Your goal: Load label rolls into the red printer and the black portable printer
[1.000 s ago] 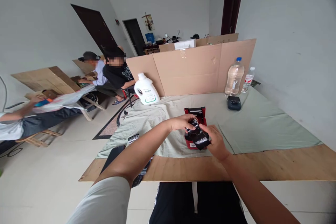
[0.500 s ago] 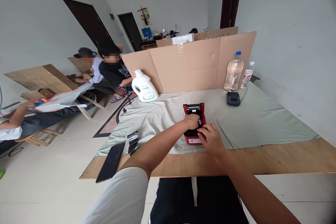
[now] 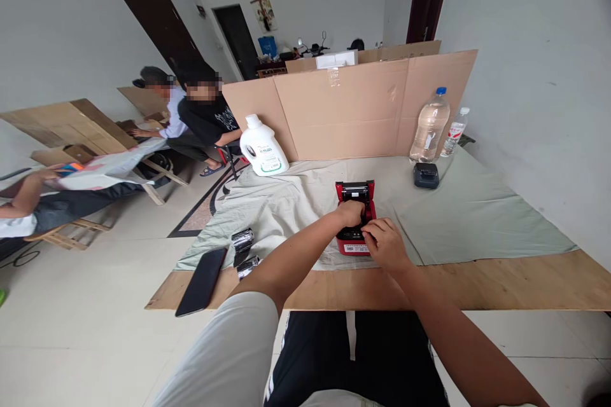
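Note:
A small red printer [image 3: 354, 191] with a black top stands on the pale green cloth [image 3: 477, 216], near the table's front edge. My left hand [image 3: 351, 213] is curled down over the printer's middle and covers what lies in it. At the printer's front right corner, my right hand [image 3: 384, 245] grips it with the fingers closed. The black roll is hidden under my hands.
Two shiny silver rolls [image 3: 242, 240] and a black phone [image 3: 201, 281] lie at the front left. Further back are a white detergent jug [image 3: 262, 149], two water bottles [image 3: 429, 127] and a small black device [image 3: 426, 175]. A cardboard screen [image 3: 363, 108] closes the back. People sit at the left.
A second ago both hands held a black roll of film above the printer. The roll has gone down into the printer and both hands now rest on the printer itself.

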{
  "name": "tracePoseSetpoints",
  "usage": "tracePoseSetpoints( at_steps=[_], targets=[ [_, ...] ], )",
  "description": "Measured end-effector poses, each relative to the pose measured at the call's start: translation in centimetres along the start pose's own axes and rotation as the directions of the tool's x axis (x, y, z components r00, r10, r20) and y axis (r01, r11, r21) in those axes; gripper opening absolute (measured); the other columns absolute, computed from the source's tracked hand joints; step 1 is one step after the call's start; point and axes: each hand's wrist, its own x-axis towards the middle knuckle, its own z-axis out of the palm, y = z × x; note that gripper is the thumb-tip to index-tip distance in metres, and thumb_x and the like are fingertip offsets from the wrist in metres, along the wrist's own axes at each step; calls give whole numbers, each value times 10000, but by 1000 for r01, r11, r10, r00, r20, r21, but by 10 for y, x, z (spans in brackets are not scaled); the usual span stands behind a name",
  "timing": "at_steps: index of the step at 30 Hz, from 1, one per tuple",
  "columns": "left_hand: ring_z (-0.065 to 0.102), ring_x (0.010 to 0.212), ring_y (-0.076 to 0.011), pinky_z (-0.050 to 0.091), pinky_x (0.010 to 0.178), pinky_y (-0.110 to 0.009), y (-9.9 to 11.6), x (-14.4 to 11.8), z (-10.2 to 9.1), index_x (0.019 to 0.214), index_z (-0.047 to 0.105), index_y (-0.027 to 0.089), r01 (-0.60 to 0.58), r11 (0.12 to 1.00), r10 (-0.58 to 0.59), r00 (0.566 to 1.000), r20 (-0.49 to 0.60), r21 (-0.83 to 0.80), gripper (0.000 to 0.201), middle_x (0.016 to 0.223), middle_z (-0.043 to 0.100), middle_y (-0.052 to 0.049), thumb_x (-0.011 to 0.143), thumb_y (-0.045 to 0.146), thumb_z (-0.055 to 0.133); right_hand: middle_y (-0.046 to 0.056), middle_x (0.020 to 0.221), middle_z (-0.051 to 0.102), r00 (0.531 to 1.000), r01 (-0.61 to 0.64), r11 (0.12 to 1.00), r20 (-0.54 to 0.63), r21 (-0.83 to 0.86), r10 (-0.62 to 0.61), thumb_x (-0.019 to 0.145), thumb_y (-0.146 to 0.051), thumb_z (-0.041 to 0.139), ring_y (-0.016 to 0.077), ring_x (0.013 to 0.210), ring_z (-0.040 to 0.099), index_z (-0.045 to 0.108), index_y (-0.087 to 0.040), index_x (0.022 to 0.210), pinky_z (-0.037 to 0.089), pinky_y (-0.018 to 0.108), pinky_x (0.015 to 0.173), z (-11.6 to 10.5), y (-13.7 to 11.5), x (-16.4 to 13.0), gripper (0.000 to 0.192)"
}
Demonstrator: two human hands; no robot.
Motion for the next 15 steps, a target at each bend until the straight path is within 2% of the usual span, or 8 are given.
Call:
tracePoseSetpoints(
  at_steps=[5,8,10,12,14,15],
  targets=[
    [653,967,-233,500,832,-284,-9,3,2,915,696,191,-64,996,61,997,-53,-68,179,1008,715,-60,742,209,653,58,972,683,997,34,999,74,-35,-31,919,-279,504,236,990,542,667,-216,900,428,403,866,-5,-2,1,176],
    [645,975,-179,480,881,-255,-16,-12,-3,960,693,204,-147,977,118,976,-185,-153,242,1031,710,-23,827,138,502,59,1008,682,994,61,996,100,-62,-54,910,-288,524,248,1027,534,663,-212,927,420,408,877,-9,0,-2,160],
    [642,944,-160,480,891,-254,-22,-25,-6,961,683,197,-205,950,109,924,-366,-234,316,1006,706,-17,822,69,429,65,1032,675,992,75,994,108,-79,-67,911,-308,526,253,1040,531,660,-211,999,416,412,888,-9,0,-5,187],
    [628,951,-171,480,913,-279,-28,-33,-7,948,671,184,-232,934,44,830,-557,-273,324,991,692,-32,804,43,418,76,1048,661,990,89,990,122,-113,-75,903,-359,541,262,1033,527,634,-209,1124,419,417,882,-7,0,-6,283],
    [585,1065,-207,451,985,-337,-34,-35,-5,1009,654,174,-214,943,-17,734,-679,-256,303,1088,662,-62,822,72,438,96,1040,641,988,107,981,126,-164,-87,880,-418,571,271,1004,520,616,-193,1189,426,421,857,-2,0,-6,384],
    [543,1147,-230,422,1029,-376,-38,-34,-4,1073,635,166,-199,948,-37,705,-708,-248,301,1177,629,-83,841,105,453,106,1033,629,988,116,975,121,-188,-94,868,-434,583,274,989,515,625,-182,1178,429,423,846,0,0,-6,402]
  ],
)
